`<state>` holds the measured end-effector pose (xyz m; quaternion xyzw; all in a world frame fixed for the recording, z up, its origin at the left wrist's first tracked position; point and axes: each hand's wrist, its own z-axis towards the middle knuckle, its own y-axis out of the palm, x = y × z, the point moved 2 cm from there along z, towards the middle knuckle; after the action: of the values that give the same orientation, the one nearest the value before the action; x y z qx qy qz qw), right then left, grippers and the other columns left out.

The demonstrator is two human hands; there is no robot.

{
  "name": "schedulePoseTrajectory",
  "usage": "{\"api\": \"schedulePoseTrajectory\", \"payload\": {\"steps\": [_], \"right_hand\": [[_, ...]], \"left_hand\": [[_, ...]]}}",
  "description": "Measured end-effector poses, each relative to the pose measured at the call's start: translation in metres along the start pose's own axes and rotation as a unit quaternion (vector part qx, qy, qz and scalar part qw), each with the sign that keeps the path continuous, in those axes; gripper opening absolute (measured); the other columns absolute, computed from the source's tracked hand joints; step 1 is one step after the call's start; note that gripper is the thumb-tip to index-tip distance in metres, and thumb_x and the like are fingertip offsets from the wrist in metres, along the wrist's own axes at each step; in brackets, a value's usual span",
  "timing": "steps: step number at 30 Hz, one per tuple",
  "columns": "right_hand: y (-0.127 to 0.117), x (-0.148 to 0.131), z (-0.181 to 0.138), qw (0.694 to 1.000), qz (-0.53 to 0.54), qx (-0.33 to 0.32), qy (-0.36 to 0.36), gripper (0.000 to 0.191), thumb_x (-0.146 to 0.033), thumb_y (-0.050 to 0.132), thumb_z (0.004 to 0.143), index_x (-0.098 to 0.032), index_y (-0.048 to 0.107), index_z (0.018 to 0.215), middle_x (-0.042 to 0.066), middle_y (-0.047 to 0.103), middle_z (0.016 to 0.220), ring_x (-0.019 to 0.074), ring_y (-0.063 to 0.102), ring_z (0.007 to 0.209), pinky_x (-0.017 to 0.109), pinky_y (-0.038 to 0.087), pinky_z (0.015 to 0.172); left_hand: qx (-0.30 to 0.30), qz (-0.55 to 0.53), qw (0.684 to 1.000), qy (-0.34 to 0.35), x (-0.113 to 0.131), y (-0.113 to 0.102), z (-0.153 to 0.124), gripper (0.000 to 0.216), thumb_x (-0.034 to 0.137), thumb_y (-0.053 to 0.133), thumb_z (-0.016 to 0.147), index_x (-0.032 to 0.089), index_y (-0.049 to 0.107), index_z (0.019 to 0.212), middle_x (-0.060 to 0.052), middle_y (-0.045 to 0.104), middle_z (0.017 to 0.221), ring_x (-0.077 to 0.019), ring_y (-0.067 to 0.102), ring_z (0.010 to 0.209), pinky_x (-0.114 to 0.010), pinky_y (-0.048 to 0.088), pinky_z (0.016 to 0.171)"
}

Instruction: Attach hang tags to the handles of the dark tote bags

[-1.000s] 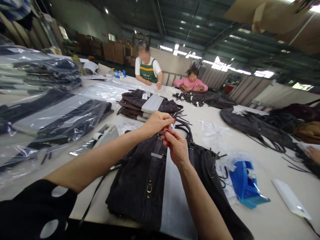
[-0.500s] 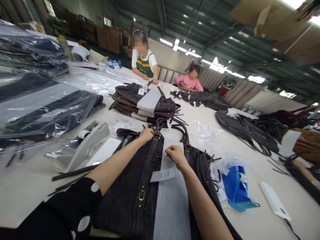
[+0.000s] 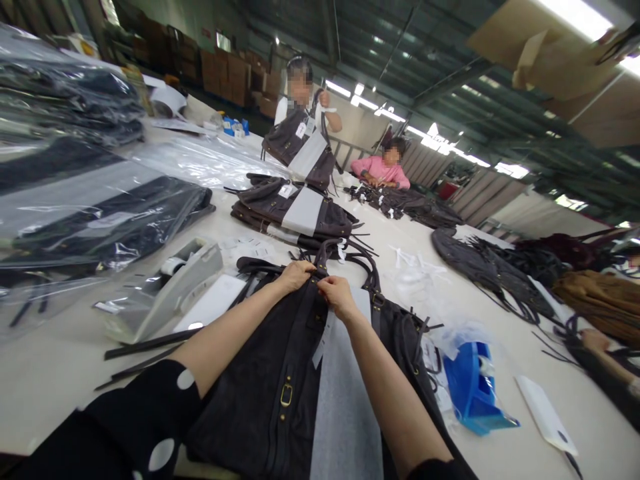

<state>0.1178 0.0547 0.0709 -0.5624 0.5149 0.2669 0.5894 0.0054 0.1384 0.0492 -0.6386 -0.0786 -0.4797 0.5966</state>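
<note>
A dark handbag [image 3: 245, 393] lies flat in front of me, with brass buckles and a long strip of pale grey paper [image 3: 347, 407] down its middle. At the base of its near handle [image 3: 323, 257], my left hand [image 3: 297, 275] is closed on the strap. My right hand [image 3: 336, 295] pinches right beside it, its fingertips almost touching the left ones. Below the right hand hangs a small white paper tag [image 3: 320, 343], turned nearly edge-on. The thin string between my fingers is mostly hidden.
Beyond the bag lies a stack of similar bags [image 3: 320, 213]; a co-worker behind holds one up [image 3: 300, 150]. A grey tape dispenser [image 3: 185, 287] stands left, a blue one [image 3: 470, 387] right, near a white corded device [image 3: 545, 410]. Plastic-wrapped bags [image 3: 100, 220] fill the left side.
My right hand has moved up and left to meet my left hand at the handle base, and the tag has swung edge-on. The co-worker across has lifted a bag off the stack.
</note>
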Motion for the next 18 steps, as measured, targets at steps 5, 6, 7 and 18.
{"api": "schedulePoseTrajectory", "payload": {"steps": [5,6,7,18], "right_hand": [[-0.007,-0.001,-0.013,0.997,0.059,-0.043,0.040,0.020,-0.030,0.056,0.064,-0.014,0.056,0.076,0.000,0.060,0.060,0.0080,0.048,0.046,0.018,0.031,0.042],[-0.010,0.000,-0.018,0.994,0.082,-0.057,0.044,0.025,-0.033,0.055,0.066,-0.014,0.056,0.083,0.002,0.062,0.066,0.0090,0.052,0.050,0.019,0.033,0.045],[-0.012,0.001,-0.023,0.991,0.107,-0.071,0.044,0.030,-0.037,0.054,0.069,-0.015,0.056,0.089,0.003,0.063,0.071,0.0098,0.054,0.054,0.019,0.036,0.048],[-0.007,0.017,-0.037,0.989,0.124,-0.029,-0.071,0.045,-0.032,0.067,0.055,-0.016,0.050,0.093,-0.004,0.056,0.065,0.0118,0.051,0.057,0.024,0.041,0.057]], "left_hand": [[0.027,0.105,0.994,-0.020,0.004,-0.005,-0.013,0.022,0.020,0.047,0.077,0.019,0.067,0.086,-0.006,0.063,0.091,-0.0184,0.057,0.088,-0.028,0.043,0.079],[0.033,0.122,0.992,-0.022,0.005,-0.006,-0.016,0.022,0.022,0.046,0.078,0.019,0.066,0.086,-0.006,0.063,0.091,-0.0191,0.057,0.088,-0.028,0.043,0.078],[0.037,0.138,0.990,-0.022,0.006,-0.006,-0.018,0.022,0.024,0.045,0.079,0.019,0.066,0.086,-0.007,0.063,0.091,-0.0196,0.057,0.088,-0.028,0.043,0.077],[0.056,0.255,0.965,0.008,0.017,-0.016,-0.031,0.026,0.020,0.039,0.082,0.017,0.064,0.083,-0.008,0.064,0.086,-0.0217,0.056,0.085,-0.030,0.042,0.070]]}}
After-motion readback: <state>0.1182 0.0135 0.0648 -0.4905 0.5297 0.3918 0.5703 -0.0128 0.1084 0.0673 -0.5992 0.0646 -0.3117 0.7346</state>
